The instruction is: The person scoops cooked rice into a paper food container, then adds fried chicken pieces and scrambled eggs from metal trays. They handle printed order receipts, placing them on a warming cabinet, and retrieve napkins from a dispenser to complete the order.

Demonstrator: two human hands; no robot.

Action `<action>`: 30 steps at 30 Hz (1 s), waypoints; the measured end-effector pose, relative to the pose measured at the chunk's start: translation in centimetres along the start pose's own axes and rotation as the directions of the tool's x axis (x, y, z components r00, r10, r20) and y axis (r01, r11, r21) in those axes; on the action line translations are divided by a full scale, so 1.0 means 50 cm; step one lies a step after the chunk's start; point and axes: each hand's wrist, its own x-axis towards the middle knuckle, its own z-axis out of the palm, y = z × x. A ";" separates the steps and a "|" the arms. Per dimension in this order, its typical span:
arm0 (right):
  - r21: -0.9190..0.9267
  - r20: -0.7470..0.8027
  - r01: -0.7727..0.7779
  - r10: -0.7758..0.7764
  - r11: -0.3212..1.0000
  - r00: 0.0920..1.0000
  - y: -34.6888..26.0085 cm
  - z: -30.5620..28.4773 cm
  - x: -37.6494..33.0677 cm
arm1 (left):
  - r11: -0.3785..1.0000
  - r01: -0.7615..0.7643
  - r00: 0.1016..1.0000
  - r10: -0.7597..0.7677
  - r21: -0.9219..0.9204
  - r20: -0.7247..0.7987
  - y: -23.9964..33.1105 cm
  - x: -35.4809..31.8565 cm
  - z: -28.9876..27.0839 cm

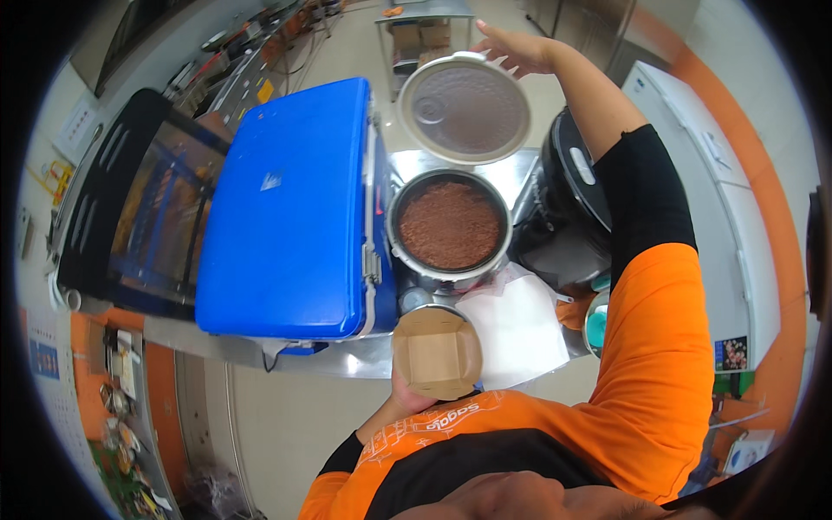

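Fingers (497, 39) of the right hand (530, 52) are loosely spread at the upper right rim of the raised lid (468, 108); at this distance I cannot tell whether they have hold of it. Floor lies open beyond them, while the pot (449, 225) sits in a narrow lane on the counter (347, 366). The left hand (409, 394) holds a brown cardboard tray (436, 351) from below, over the near edge; its fingers are mostly hidden under it.

The uncovered pot, full of crumbly reddish-brown food (448, 227), lies between the two hands: nearer the body than the lid, and just beyond the tray. A big blue box (286, 208) closes off its left side, with a dark glass-sided case (160, 217) further left. On the right stands a black cooker (581, 169), below the raised arm. White sheets (511, 334) cover the counter just right of the tray, near a metal bowl with something teal (596, 328).
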 end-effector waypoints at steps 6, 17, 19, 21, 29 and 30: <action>-0.976 -0.091 -0.154 0.359 0.152 0.929 0.089 -0.204 -0.238 | 0.999 0.040 0.999 -0.041 -0.026 -0.027 0.021 0.009 0.061; -0.638 -0.350 -0.265 0.034 0.723 0.936 0.299 -0.195 -0.524 | 0.970 0.233 0.964 -0.221 -0.072 0.151 0.057 0.032 0.064; -0.579 -0.346 -0.167 -0.055 0.798 0.937 0.260 -0.187 -0.541 | 0.965 0.245 0.959 -0.226 -0.095 0.170 0.056 0.030 0.066; -0.337 -0.379 -0.349 0.214 0.874 0.900 0.151 -0.114 -0.532 | 0.975 0.212 0.963 -0.196 -0.068 0.188 0.056 0.024 0.070; -0.725 0.049 -0.048 0.121 0.687 0.991 0.095 0.208 -0.323 | 0.953 0.297 0.915 -0.267 -0.061 0.301 0.063 0.001 0.040; -0.836 0.015 -0.008 0.037 0.549 0.999 0.112 0.269 -0.280 | 0.964 0.266 0.936 -0.256 -0.008 0.242 0.066 -0.013 0.070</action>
